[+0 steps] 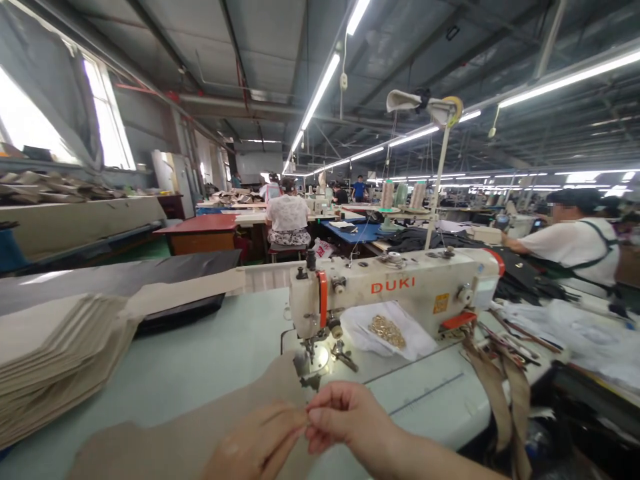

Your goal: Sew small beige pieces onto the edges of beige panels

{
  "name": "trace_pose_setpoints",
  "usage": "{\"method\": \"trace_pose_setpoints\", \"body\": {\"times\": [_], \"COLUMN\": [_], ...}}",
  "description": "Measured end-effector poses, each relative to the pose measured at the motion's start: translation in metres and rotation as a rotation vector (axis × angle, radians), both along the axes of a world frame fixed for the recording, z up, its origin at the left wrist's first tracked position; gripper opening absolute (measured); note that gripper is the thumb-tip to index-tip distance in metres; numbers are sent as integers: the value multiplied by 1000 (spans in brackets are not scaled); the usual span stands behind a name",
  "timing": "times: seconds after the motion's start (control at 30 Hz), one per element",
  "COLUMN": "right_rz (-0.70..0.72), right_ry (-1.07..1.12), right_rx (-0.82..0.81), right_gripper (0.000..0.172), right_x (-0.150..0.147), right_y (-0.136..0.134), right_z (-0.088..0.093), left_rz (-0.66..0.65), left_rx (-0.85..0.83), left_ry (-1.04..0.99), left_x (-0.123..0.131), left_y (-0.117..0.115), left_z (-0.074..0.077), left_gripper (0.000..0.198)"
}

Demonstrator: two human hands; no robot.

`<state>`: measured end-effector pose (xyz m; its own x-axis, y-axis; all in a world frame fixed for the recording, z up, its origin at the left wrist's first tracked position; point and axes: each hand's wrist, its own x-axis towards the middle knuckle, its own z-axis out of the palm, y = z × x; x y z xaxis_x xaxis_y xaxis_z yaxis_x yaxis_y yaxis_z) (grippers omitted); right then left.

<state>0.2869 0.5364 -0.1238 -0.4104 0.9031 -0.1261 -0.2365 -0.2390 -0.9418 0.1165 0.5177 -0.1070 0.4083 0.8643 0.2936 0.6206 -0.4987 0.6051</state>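
Simply a flat, plain tan panel with a curved edge.

A plain, matte tan panel with a curved, irregular outline lies flat on the pale green counter, with no fold in the part that shows. It spreads broadly toward the lower left and narrows toward the sewing machine's needle area; the left hand hides part of it.
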Motion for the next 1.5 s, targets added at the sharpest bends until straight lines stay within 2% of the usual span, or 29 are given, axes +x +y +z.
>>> {"method": "trace_pose_setpoints", "body": {"times": [0.13,0.27,0.4,0.5,0.57,0.67,0.8,0.93,1.07,1.17,1.33,1.43,1.5], "right_rz": [-56,-45,2,-104,-210,-208,-66,47,34,-21,-221,-346,-373], "right_ry": [44,-8,-378,-743,-1183,-1391,-1510,-1575,-1601,-1539,-1294,-1058,-869], "right_rx": [63,200,488,686,781,765,818,859,815,774,644,522,442], "right_gripper": [49,29,8,16,22,23,17,19,20,16,18,18,20], "right_x": [5,3,30,71,98,122,121,108,102,103,111,115,116], "right_y": [2,5,18,44,67,103,130,136,139,142,144,137,127], "right_z": [-12,-21,-9,11,22,27,20,15,14,12,7,6,7], "left_rz": [70,72,105,152,142,121,96,95,90,69,59,70,85], "left_rx": [-242,-395,-429,-486,-491,-448,-452,-464,-450,-456,-436,-447,-450], "left_ry": [-65,-89,-101,-180,-172,-101,-58,-40,-40,-36,-51,-84,-99], "left_x": [11,14,1,-10,-13,-12,-12,-12,-9,-8,-10,-9,-7], "left_y": [7,23,48,63,69,71,73,78,82,84,84,81,79], "left_z": [0,-1,-13,-27,-33,-37,-40,-42,-40,-40,-41,-37,-33], "left_gripper": [26,26,24,28,29,26,27,28,26,25,25,25,24]}}
